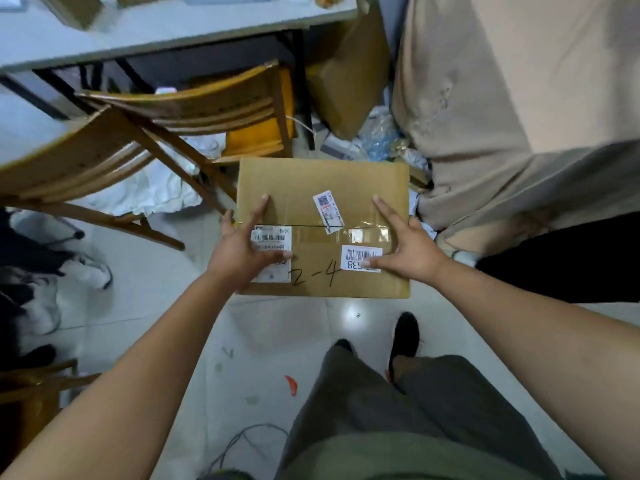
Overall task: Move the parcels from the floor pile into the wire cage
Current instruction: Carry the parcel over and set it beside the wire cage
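Observation:
A flat brown cardboard parcel [322, 188] with white barcode labels and "2-4" written on it hangs above the floor in front of me. My left hand [242, 251] grips its left side, with the forefinger and thumb on the top face and the other fingers round the edge. My right hand [408, 244] grips the right side the same way, thumb on a barcode label. Behind the parcel lie more parcels: a brown padded bag [346, 81] and clear plastic-wrapped packets [377, 136]. No wire cage is in view.
Two wooden folding chairs [145, 133] stand at the left under a grey table [173, 32]. A large beige fabric-covered bulk [502, 98] fills the right side. My legs and black shoe [403, 337] are below the parcel on the pale tiled floor [156, 306].

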`<move>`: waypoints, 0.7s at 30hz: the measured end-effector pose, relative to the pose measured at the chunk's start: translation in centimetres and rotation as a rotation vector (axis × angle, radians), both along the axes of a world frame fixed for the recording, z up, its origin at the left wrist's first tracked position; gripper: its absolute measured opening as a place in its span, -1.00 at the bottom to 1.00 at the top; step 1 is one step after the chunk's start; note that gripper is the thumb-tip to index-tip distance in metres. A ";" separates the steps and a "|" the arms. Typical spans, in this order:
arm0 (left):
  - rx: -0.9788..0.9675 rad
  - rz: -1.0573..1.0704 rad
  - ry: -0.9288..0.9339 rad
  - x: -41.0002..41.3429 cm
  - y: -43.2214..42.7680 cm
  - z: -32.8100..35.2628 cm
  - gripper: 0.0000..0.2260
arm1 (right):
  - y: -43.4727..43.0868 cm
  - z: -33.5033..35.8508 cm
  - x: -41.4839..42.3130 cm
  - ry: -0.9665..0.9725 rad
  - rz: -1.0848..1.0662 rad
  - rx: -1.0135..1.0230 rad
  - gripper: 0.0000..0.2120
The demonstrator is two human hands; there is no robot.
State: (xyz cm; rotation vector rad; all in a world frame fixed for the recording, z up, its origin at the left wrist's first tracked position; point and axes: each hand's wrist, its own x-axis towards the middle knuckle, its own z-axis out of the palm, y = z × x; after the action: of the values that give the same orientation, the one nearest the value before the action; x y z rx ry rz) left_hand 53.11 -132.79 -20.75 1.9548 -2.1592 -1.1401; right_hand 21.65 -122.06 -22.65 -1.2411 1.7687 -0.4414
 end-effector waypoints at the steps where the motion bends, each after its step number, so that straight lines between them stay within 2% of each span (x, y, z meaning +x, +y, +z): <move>1: -0.003 -0.025 -0.006 0.0 0.3 1.2 0.01 | 1.2 1.3 0.2 0.004 -0.025 -0.004 0.19; 10: -0.051 -0.350 -0.029 -4.3 3.8 5.8 0.01 | 12.1 5.7 -0.1 0.023 -0.269 0.005 0.18; 21: 0.004 -0.774 0.087 -18.0 11.7 5.5 0.00 | 30.3 6.5 -3.6 0.054 -0.720 0.018 0.18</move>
State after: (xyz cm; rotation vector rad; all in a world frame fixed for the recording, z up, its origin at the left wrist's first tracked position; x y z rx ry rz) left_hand 35.10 -121.09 -15.27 1.0172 -2.9399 -1.2378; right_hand 18.10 -91.72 -16.19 -0.5675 2.2326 -0.7956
